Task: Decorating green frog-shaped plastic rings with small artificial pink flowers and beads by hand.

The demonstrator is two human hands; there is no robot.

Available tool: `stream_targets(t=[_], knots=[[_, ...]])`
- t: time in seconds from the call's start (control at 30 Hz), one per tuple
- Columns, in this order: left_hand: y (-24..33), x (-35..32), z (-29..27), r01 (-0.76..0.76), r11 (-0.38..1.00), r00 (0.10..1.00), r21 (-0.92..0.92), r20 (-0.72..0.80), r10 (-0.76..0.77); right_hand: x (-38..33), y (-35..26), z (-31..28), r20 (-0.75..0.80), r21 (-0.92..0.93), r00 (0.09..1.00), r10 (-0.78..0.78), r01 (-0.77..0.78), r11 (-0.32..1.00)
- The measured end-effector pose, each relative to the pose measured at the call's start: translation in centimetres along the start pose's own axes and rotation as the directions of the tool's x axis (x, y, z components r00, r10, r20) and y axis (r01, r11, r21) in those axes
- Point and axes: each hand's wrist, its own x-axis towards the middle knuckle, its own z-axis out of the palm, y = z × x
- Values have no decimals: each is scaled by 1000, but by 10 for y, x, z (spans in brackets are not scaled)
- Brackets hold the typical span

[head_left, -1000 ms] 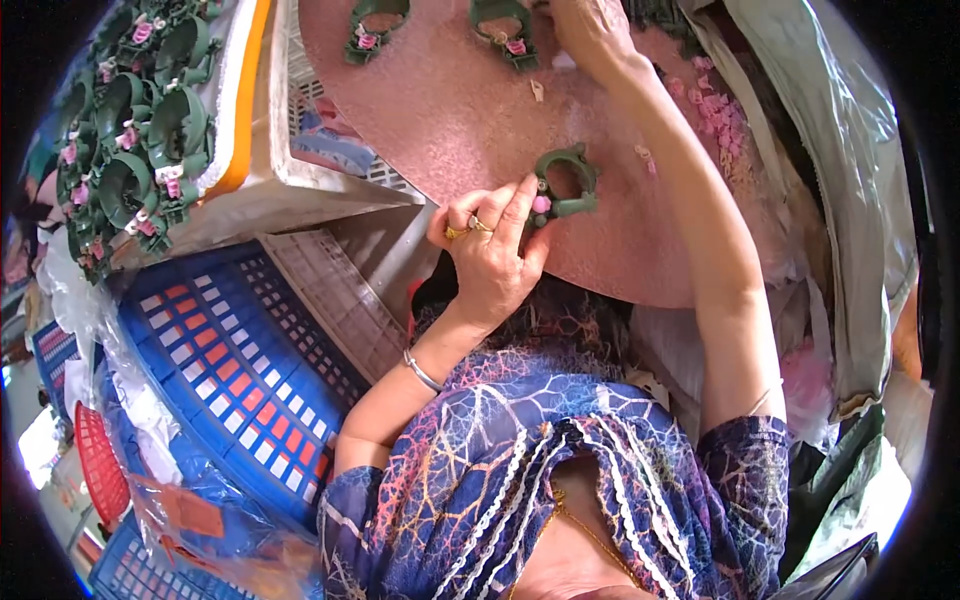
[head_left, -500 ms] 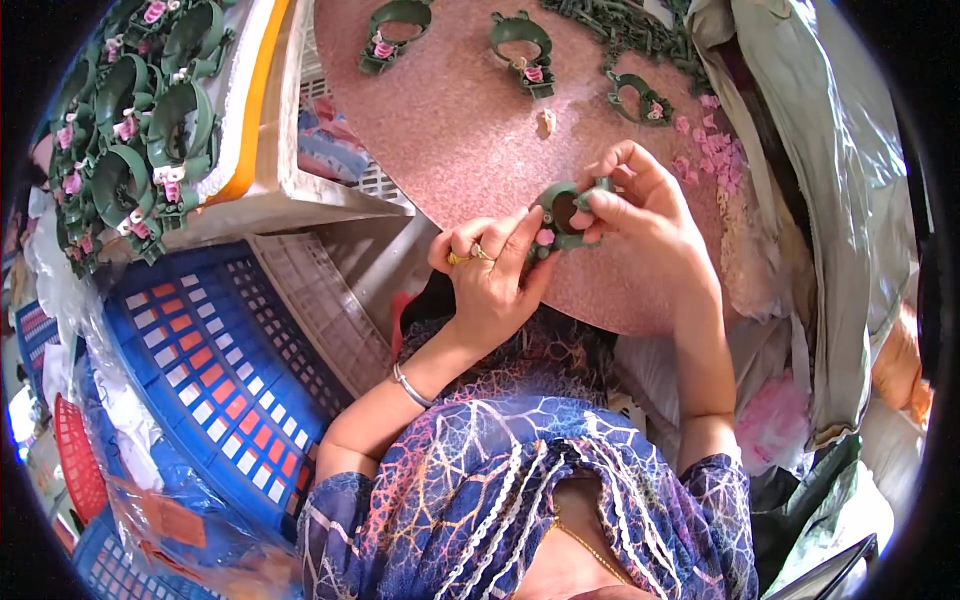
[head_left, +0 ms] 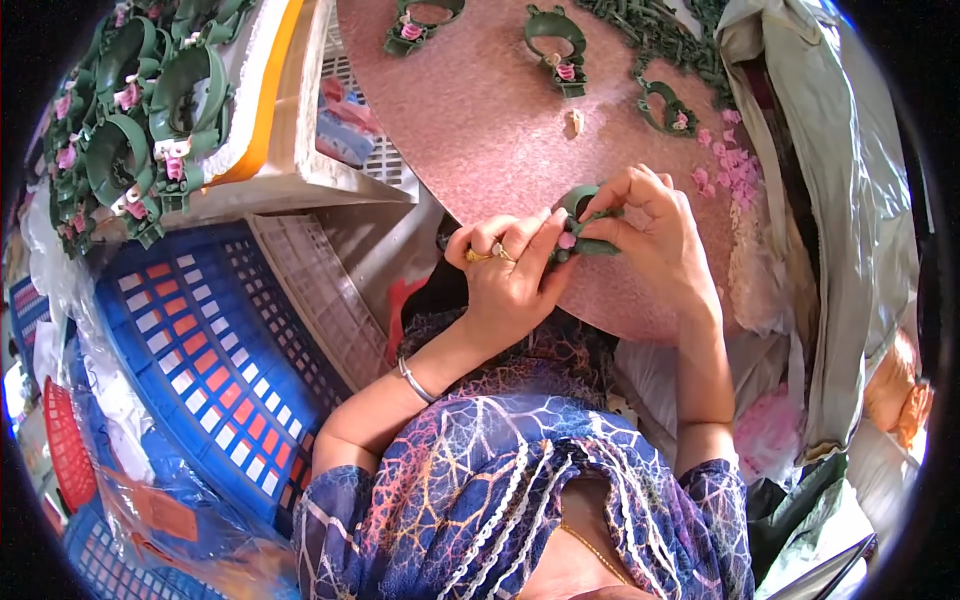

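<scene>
- Left hand (head_left: 508, 284) — grip pinching the green ring (head_left: 598, 247) beside its pink bead (head_left: 567, 240).
- Right hand (head_left: 662, 236) — thumb and forefinger grip pinching the same ring's right side.
- Ring sits at the counter's (head_left: 470, 130) near edge, between both hands.

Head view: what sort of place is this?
Probably a small hand-assembly workshop: loose pink bits and green pieces lie heaped on the pink tabletop, and many similar green rings with pink flowers sit grouped at upper left.
</scene>
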Motion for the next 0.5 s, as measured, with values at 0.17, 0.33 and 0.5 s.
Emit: stream_targets(t=[0.17, 0.33, 0.5], knots=[[-4, 0, 2, -10, 1000, 1000, -10, 13, 10, 12, 1, -1, 101, 236, 976, 191, -210, 949], [-2, -1, -1, 13, 1000, 1000, -5, 23, -13, 31, -17, -6, 181, -40, 969, 169, -164, 986], [3, -3, 2, 40, 999, 998, -18, 40, -39, 34, -13, -3, 210, -264, 972, 107, -49, 963]])
